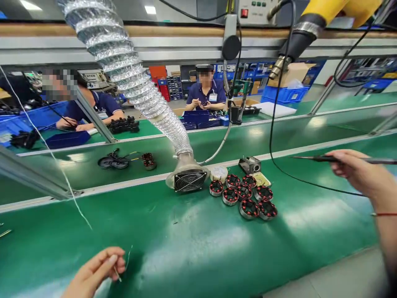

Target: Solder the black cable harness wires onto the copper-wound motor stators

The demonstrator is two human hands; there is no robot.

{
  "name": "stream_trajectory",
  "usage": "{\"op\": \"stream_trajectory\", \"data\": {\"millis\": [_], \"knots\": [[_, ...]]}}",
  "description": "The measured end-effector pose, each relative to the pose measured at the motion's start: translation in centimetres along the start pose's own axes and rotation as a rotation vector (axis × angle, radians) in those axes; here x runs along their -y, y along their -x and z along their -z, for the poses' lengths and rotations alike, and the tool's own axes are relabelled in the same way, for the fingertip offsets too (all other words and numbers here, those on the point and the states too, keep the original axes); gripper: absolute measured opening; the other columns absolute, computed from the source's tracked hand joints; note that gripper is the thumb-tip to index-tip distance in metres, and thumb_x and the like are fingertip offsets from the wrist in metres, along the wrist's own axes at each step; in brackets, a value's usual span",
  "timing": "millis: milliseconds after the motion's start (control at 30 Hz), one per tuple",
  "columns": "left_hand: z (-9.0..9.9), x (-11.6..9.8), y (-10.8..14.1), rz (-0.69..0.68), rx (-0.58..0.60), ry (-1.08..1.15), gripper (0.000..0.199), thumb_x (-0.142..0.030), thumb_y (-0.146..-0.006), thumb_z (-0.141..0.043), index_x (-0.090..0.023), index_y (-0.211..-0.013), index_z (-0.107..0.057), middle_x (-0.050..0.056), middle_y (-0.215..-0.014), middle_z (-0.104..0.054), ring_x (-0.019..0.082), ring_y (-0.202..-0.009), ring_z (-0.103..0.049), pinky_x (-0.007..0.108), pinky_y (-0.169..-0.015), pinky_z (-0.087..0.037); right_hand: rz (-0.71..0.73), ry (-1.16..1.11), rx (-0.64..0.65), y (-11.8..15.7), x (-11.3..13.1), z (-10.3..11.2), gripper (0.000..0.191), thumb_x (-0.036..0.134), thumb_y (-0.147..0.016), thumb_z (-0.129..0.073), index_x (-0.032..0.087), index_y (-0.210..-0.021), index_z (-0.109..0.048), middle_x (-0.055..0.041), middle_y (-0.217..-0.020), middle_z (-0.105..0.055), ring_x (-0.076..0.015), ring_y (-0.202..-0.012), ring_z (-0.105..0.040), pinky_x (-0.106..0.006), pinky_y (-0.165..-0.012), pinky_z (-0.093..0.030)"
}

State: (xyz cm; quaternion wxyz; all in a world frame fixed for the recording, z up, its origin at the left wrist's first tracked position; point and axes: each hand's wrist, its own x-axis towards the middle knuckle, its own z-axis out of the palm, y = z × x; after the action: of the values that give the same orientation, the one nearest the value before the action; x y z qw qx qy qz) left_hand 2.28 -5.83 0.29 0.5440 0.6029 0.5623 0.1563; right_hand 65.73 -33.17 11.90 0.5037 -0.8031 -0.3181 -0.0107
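Low at the left, my left hand [104, 267] is closed in a pinch on a thin silvery wire [128, 258] that looks like solder wire; its curled end sticks up past my fingertips. At the right, my right hand [353, 169] grips a soldering iron [316, 158] like a pen, its tip pointing left above the bench. Between the hands, farther back, several ring-shaped motor stators [244, 191] with red and black insides stand grouped on the green bench [186, 248]. Neither hand touches them.
A fume extractor nozzle [190, 180] on a foil duct [139, 82] stands left of the stators. Behind them are a metal iron holder [250, 164] and a yellow sponge [262, 179]. A black cord [273, 124] hangs down to the right. Two co-workers [206, 93] sit across the bench.
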Motion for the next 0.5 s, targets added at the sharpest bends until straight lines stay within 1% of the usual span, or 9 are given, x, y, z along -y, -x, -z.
{"op": "stream_trajectory", "data": {"millis": [33, 100, 167, 233, 333, 400, 433, 500], "knots": [[-1.1, 0.1, 0.6, 0.021, 0.002, 0.004, 0.062, -0.082, -0.050, -0.063, -0.026, -0.077, -0.067, 0.002, -0.069, -0.069, 0.025, -0.070, -0.062, 0.040, -0.070, -0.052, -0.057, -0.061, 0.055, 0.3, -0.7, -0.7, 0.034, 0.043, -0.092, -0.053, 0.014, -0.079, -0.064, -0.0025, -0.054, -0.055, -0.0108, -0.045, -0.049, -0.030, -0.043, -0.034], [-2.8, -0.1, 1.8, 0.036, 0.014, 0.001, 0.064, -0.082, -0.050, -0.063, -0.026, -0.081, -0.068, 0.003, -0.074, -0.070, 0.026, -0.075, -0.063, 0.040, -0.072, -0.052, -0.131, -0.152, 0.136, 1.3, -1.9, -2.7, 0.032, 0.044, -0.089, -0.056, 0.014, -0.085, -0.067, -0.0047, -0.059, -0.059, -0.0120, -0.049, -0.052, -0.031, -0.046, -0.036], [-4.0, -0.3, 2.7, 0.018, 0.032, -0.010, 0.062, -0.080, -0.054, -0.063, -0.027, -0.087, -0.068, 0.003, -0.078, -0.071, 0.026, -0.077, -0.064, 0.039, -0.073, -0.052, -0.173, -0.212, 0.200, 2.3, -2.8, -4.8, 0.033, 0.046, -0.087, -0.059, 0.015, -0.086, -0.069, -0.0062, -0.062, -0.061, -0.0131, -0.052, -0.054, -0.032, -0.049, -0.038], [-4.8, 0.0, 3.3, -0.002, 0.031, -0.017, 0.061, -0.079, -0.056, -0.062, -0.027, -0.088, -0.067, 0.003, -0.079, -0.071, 0.025, -0.075, -0.064, 0.038, -0.071, -0.051, -0.191, -0.250, 0.238, 2.8, -3.7, -7.0, 0.033, 0.046, -0.085, -0.061, 0.015, -0.088, -0.070, -0.0067, -0.065, -0.063, -0.0139, -0.055, -0.055, -0.031, -0.050, -0.039], [-5.5, 1.3, 4.2, -0.043, -0.028, -0.011, 0.060, -0.080, -0.060, -0.058, -0.027, -0.088, -0.066, 0.002, -0.077, -0.069, 0.023, -0.072, -0.063, 0.036, -0.069, -0.050, -0.193, -0.274, 0.241, 2.9, -5.1, -9.6, 0.033, 0.047, -0.080, -0.066, 0.016, -0.093, -0.070, -0.0055, -0.069, -0.064, -0.0144, -0.059, -0.057, -0.027, -0.050, -0.041], [-5.5, 2.3, 4.5, -0.065, -0.061, 0.001, 0.059, -0.079, -0.064, -0.057, -0.026, -0.090, -0.066, 0.001, -0.077, -0.068, 0.022, -0.072, -0.062, 0.033, -0.068, -0.049, -0.191, -0.274, 0.261, 3.0, -5.7, -10.5, 0.038, 0.046, -0.076, -0.071, 0.017, -0.100, -0.068, -0.0042, -0.071, -0.065, -0.0150, -0.061, -0.058, -0.026, -0.050, -0.043], [-5.5, 2.6, 4.6, -0.068, -0.066, 0.009, 0.060, -0.078, -0.065, -0.057, -0.025, -0.091, -0.065, 0.002, -0.077, -0.067, 0.021, -0.071, -0.061, 0.032, -0.067, -0.049, -0.190, -0.270, 0.273, 3.1, -5.9, -10.7, 0.040, 0.045, -0.076, -0.072, 0.018, -0.104, -0.067, -0.0033, -0.071, -0.065, -0.0148, -0.060, -0.059, -0.025, -0.049, -0.044], [-5.4, 3.0, 4.9, -0.050, -0.033, 0.016, 0.062, -0.076, -0.065, -0.060, -0.022, -0.094, -0.064, 0.002, -0.078, -0.066, 0.018, -0.068, -0.059, 0.029, -0.062, -0.047, -0.174, -0.259, 0.283, 3.4, -5.7, -11.4, 0.037, 0.045, -0.083, -0.068, 0.018, -0.108, -0.064, -0.0022, -0.075, -0.064, -0.0131, -0.060, -0.058, -0.024, -0.050, -0.046]]}}
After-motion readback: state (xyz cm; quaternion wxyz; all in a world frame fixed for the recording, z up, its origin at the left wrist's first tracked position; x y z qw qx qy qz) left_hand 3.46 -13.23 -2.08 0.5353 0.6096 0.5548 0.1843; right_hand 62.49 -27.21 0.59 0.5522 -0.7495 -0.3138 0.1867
